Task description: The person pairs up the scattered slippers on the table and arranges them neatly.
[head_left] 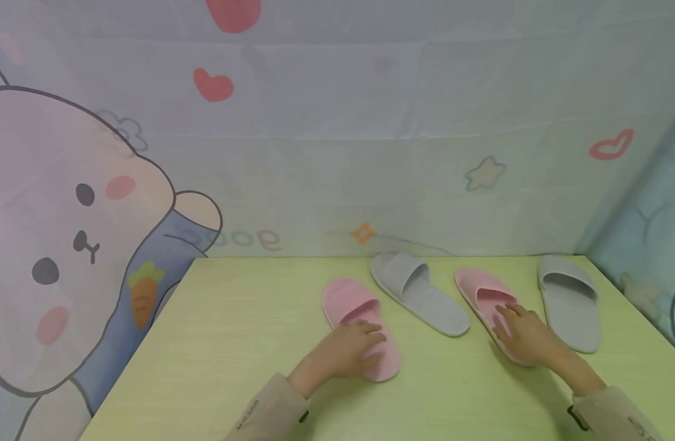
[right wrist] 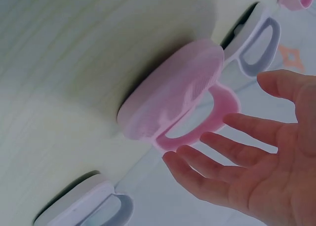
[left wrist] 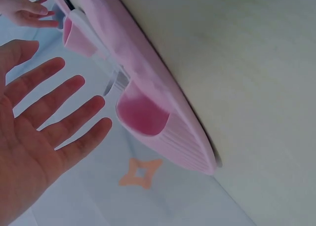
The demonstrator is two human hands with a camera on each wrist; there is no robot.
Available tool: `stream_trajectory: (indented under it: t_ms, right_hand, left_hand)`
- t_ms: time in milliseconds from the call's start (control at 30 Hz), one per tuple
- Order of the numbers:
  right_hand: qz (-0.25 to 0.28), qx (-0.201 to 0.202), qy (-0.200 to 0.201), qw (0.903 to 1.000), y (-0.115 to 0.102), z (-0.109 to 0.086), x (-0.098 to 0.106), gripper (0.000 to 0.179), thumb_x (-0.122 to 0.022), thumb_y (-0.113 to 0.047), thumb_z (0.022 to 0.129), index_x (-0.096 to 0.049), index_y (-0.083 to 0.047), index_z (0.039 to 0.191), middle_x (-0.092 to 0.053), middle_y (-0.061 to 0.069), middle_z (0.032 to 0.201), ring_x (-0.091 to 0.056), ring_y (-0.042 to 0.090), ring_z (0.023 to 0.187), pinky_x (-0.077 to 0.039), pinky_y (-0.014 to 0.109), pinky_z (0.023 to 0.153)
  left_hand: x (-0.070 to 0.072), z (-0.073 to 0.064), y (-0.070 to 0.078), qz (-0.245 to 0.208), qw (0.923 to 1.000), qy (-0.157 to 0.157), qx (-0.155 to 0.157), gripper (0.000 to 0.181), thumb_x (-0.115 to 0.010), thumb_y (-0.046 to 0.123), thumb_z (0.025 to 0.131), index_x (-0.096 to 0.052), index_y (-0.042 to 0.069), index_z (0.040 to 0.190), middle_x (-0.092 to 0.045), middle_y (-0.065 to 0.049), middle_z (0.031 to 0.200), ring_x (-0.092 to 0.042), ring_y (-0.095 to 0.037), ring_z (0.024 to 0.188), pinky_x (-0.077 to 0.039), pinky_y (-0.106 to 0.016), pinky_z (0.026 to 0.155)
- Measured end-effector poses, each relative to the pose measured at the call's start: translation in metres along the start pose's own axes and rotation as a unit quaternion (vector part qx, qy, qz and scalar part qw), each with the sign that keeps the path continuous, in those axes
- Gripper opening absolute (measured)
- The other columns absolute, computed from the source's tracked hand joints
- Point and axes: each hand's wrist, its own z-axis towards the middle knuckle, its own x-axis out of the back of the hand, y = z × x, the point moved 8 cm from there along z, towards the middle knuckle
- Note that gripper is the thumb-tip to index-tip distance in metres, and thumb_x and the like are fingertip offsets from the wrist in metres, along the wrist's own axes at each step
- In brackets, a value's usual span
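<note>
Apparently both hands [head_left: 343,350] [head_left: 527,337] hover, loosely spread, above pink slippers [head_left: 348,298] [head_left: 483,283]

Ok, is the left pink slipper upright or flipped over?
Upright: the left pink slipper lies on the table, strap and insole facing up.

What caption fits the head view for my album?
Left hand and right hand over pink slippers, gray slippers beside them on a pale green table.

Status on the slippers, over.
Left grip empty, above left pink slipper. Right grip empty, above right pink slipper. Grey slipper between pinks, blocking neither.
</note>
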Motion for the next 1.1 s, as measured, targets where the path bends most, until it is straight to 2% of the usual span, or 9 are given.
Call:
stream_trajectory:
  t_ms: [133,267,367,600,867,1100]
  right_hand:
    - [0.009,0.016,0.029,0.9994,0.001,0.005,0.008,0.035,-0.065,-0.006,0.073,-0.056,0.012,0.101,-0.058,0.032,0.096,-0.057,0.039,0.068,-0.046,0.052,0.065]
    - [0.029,0.023,0.042,0.9984,0.000,0.010,0.013,0.037,-0.065,-0.005,0.073,-0.055,0.010,0.105,-0.058,0.032,0.098,-0.058,0.042,0.074,-0.046,0.053,0.065]
    - [0.041,0.021,0.044,0.9979,-0.001,0.014,0.016,0.039,-0.066,-0.004,0.073,-0.055,0.006,0.109,-0.057,0.034,0.100,-0.058,0.046,0.082,-0.046,0.056,0.068]
    - [0.048,-0.057,-0.015,0.9971,0.011,0.020,0.012,0.038,-0.061,-0.013,0.080,-0.053,0.005,0.112,-0.046,0.042,0.114,-0.047,0.059,0.091,-0.043,0.064,0.067]
    - [0.053,-0.084,-0.024,0.9948,0.019,0.030,0.009,0.045,-0.060,-0.016,0.080,-0.049,0.006,0.117,-0.040,0.042,0.120,-0.040,0.062,0.100,-0.039,0.068,0.072]
    - [0.061,-0.111,-0.058,0.9902,0.023,0.038,0.003,0.051,-0.058,-0.026,0.084,-0.043,0.001,0.124,-0.033,0.040,0.128,-0.035,0.062,0.105,-0.040,0.068,0.065]
  left_hand:
    - [0.009,0.005,-0.005,-0.007,0.9996,0.028,-0.004,0.027,-0.051,0.025,0.089,-0.060,0.014,0.112,-0.059,-0.004,0.120,-0.055,-0.017,0.111,-0.045,-0.031,0.092]
    - [0.013,0.008,-0.014,-0.016,0.9990,0.040,0.014,0.029,-0.050,0.027,0.089,-0.059,0.014,0.113,-0.055,-0.005,0.126,-0.052,-0.020,0.115,-0.047,-0.037,0.089]
    - [0.014,0.010,-0.020,-0.029,0.9982,0.045,0.026,0.031,-0.050,0.027,0.089,-0.058,0.013,0.116,-0.051,-0.006,0.130,-0.048,-0.023,0.120,-0.045,-0.041,0.092]
    - [0.016,0.014,-0.031,-0.043,0.9962,0.060,0.045,0.038,-0.051,0.027,0.089,-0.051,0.014,0.125,-0.051,-0.006,0.131,-0.046,-0.025,0.121,-0.042,-0.045,0.094]
    - [0.014,0.021,-0.040,-0.029,0.9943,0.080,0.065,0.040,-0.050,0.029,0.090,-0.047,0.018,0.129,-0.047,-0.008,0.133,-0.042,-0.031,0.124,-0.038,-0.049,0.098]
    - [0.010,0.027,-0.045,-0.012,0.9941,0.064,0.087,0.041,-0.046,0.033,0.090,-0.046,0.020,0.129,-0.044,-0.009,0.136,-0.040,-0.033,0.125,-0.038,-0.050,0.097]
